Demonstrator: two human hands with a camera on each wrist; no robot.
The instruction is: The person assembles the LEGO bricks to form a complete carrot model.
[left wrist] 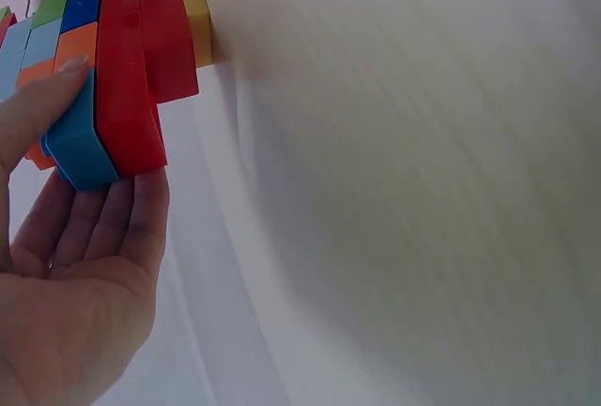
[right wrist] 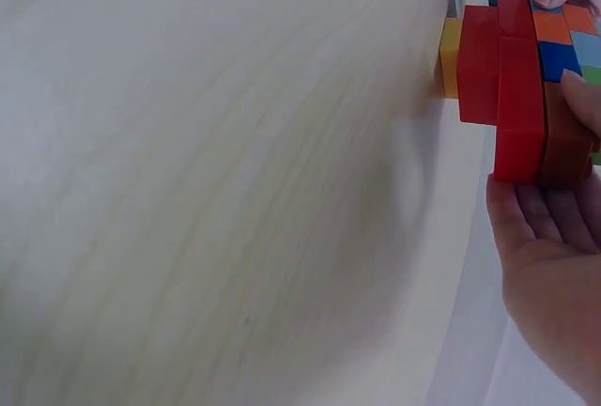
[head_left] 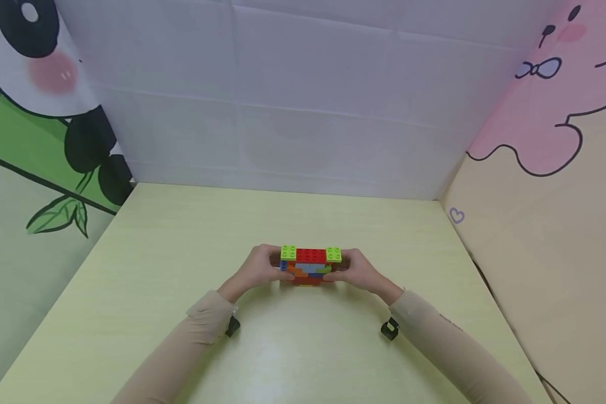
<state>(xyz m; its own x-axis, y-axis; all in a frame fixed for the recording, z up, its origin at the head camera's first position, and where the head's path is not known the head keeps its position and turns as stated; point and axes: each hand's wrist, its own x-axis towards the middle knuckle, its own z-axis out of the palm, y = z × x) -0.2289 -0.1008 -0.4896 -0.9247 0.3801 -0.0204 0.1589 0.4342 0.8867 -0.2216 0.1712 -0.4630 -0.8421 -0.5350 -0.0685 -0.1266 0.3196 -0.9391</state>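
A model of toy building blocks in several colours stands upright between my two hands over the middle of the table. Two lime-green blocks cap its top corners, with a red row between them. My left hand grips its left end, the thumb lying on the near face and the fingers behind. On the opposite end, my right hand holds it the same way. From the left wrist, the thumb presses near a blue block. A brown block is by the thumb in the right wrist view. Narrower red and yellow blocks form the base.
The pale wooden table reaches back to a white sheet-like wall. Cartoon-printed panels flank it, a green one at left and a pink one at right. Small black devices sit at both wrists.
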